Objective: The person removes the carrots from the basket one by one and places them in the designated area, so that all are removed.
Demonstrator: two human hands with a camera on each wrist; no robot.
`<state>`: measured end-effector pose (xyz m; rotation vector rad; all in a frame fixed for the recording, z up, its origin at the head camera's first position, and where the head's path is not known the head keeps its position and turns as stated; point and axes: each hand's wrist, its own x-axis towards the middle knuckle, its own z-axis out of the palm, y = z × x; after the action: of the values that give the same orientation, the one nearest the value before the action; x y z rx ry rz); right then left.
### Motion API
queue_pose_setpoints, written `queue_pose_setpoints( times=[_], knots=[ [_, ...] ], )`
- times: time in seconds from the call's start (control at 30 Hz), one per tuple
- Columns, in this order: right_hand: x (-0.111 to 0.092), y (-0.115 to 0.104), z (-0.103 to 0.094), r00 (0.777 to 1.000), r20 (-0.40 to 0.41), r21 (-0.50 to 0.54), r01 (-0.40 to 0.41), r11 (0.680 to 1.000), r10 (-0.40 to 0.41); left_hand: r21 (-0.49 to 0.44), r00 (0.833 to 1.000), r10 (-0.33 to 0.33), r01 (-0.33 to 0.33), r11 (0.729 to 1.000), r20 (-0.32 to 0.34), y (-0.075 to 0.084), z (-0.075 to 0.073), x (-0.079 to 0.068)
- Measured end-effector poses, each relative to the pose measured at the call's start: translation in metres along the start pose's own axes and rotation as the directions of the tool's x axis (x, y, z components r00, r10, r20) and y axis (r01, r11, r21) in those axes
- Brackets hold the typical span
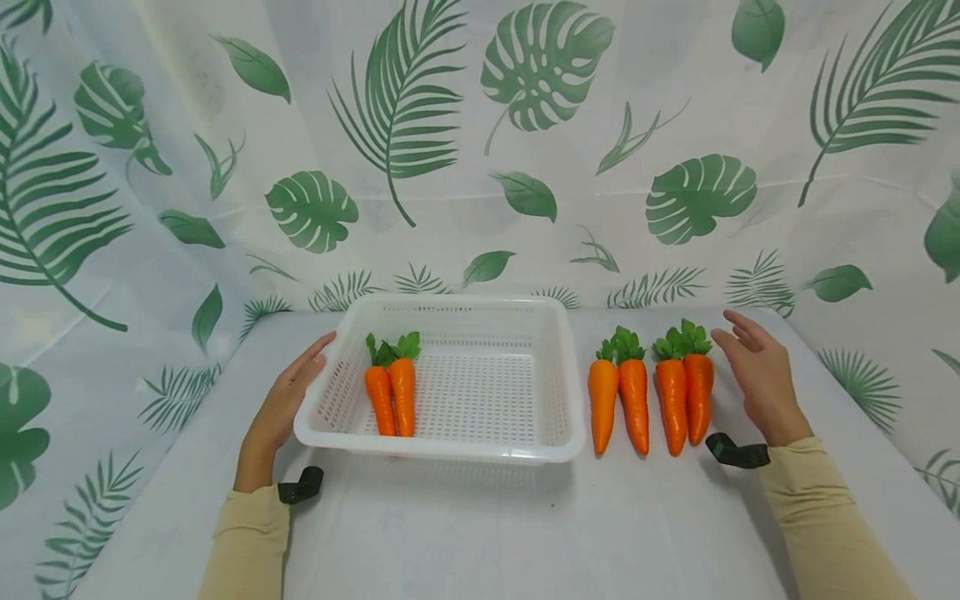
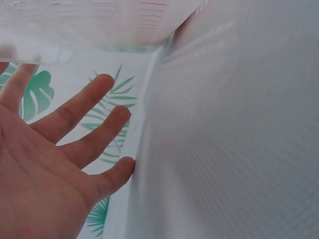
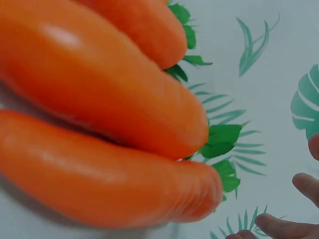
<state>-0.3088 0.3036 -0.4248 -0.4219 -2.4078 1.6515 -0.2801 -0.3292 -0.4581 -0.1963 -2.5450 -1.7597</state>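
A white plastic basket with slotted walls stands on the table, left of centre. In its left part lie two carrots, a left one and a right one, green tops toward the back. My left hand is at the basket's left side, its fingertips by the rim; the left wrist view shows the fingers spread and extended. Several more carrots lie in a row right of the basket. Just right of the end carrot is my right hand, fingers loosely bent, holding nothing.
A white cloth with green leaf prints hangs behind and at both sides. The table has a pale cover. Dark camera mounts sit at the left wrist and right wrist.
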Motion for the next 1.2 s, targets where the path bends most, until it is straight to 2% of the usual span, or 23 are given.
queue_pose_setpoints(
  times=[0.3, 0.57, 0.7, 1.07, 1.2],
  knots=[
    [-0.007, -0.023, 0.018, 0.997, 0.000, 0.012, 0.081, 0.997, -0.081, -0.018, 1.000, 0.011, -0.011, 1.000, 0.003, -0.001, -0.002, 0.000],
    [-0.013, -0.044, 0.031, 0.981, 0.051, 0.041, 0.184, 0.982, -0.186, 0.009, 1.000, 0.019, -0.019, 1.000, -0.002, -0.001, -0.002, 0.002],
    [-0.016, -0.057, 0.038, 0.973, 0.086, 0.059, 0.210, 0.976, -0.214, 0.009, 1.000, 0.019, -0.019, 1.000, -0.002, -0.001, -0.002, 0.002],
    [-0.025, -0.086, 0.065, 0.935, 0.196, 0.039, 0.295, 0.955, -0.296, -0.003, 1.000, 0.004, -0.004, 1.000, -0.003, -0.003, 0.000, 0.001],
    [-0.027, -0.092, 0.074, 0.917, 0.247, 0.070, 0.305, 0.950, -0.313, -0.036, 1.000, 0.015, -0.015, 0.999, 0.007, -0.004, -0.001, 0.001]
  ],
)
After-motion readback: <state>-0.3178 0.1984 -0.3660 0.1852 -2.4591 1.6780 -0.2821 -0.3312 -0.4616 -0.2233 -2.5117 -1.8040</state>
